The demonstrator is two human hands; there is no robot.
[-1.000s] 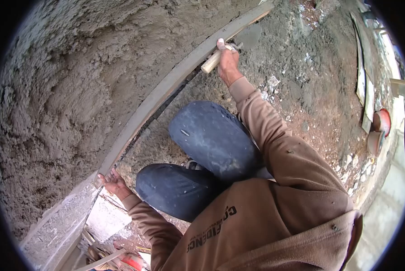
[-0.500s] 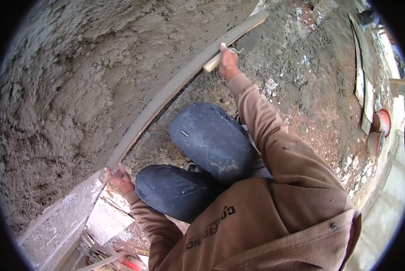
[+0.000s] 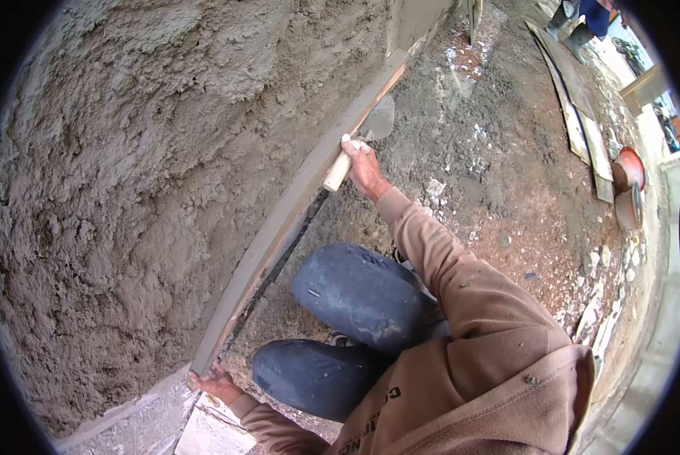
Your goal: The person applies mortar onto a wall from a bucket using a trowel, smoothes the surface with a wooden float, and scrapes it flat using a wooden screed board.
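Observation:
A long straight wooden board (image 3: 294,193) smeared with mortar lies along the foot of the rough mortar-covered wall (image 3: 135,182). My left hand (image 3: 218,384) grips its near lower end, fingers bent round the edge. Farther along, my right hand (image 3: 365,164) is closed around a trowel (image 3: 337,173) by its pale wooden handle and rests against the board's outer edge, thumb on top. The trowel's grey blade (image 3: 379,119) sticks out beyond the hand, beside the board.
My bent knees (image 3: 359,292) are close to the board. Mortar and rubble cover the ground (image 3: 461,152). Loose planks (image 3: 575,106) and a red-rimmed bucket (image 3: 629,170) lie to the right. Another person's boots (image 3: 579,38) stand at the far top right. A pale slab (image 3: 213,431) lies below my left hand.
The view has shifted, so the board, both hands and my knees appear lower in the picture. Both hands keep their holds. Another person's legs show more fully at the top right.

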